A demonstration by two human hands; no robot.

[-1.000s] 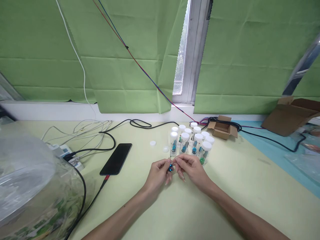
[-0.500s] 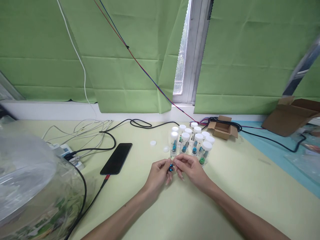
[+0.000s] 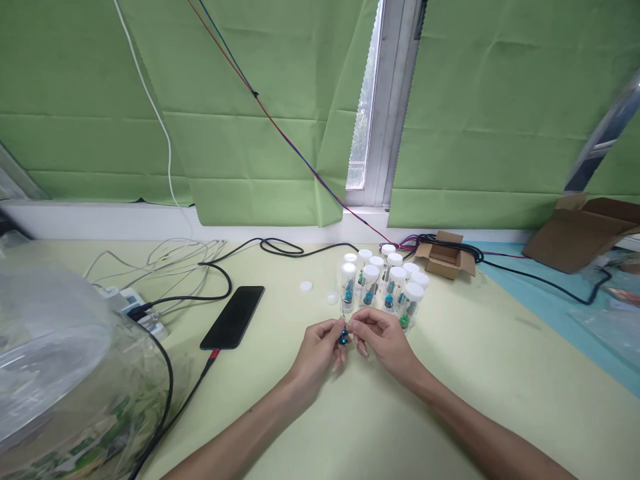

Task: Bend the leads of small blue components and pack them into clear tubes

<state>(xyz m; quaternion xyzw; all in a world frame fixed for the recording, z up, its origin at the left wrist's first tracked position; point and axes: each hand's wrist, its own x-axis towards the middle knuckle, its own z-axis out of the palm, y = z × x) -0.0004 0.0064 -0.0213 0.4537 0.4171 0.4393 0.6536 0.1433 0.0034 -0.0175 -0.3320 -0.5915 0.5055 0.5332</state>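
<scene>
Blue piece [image 3: 343,337] slightly lower in fingers [image 3: 332,329], before vials [image 3: 371,284] of similar pieces

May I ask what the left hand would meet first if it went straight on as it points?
Likely the right hand, pinching the same small blue piece; beyond stands the nearest white-capped vial, though depth is unclear.

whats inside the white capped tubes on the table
Small blue and green pieces show through the clear walls of the tubes; the rear tubes' contents are hidden by front ones.
</scene>
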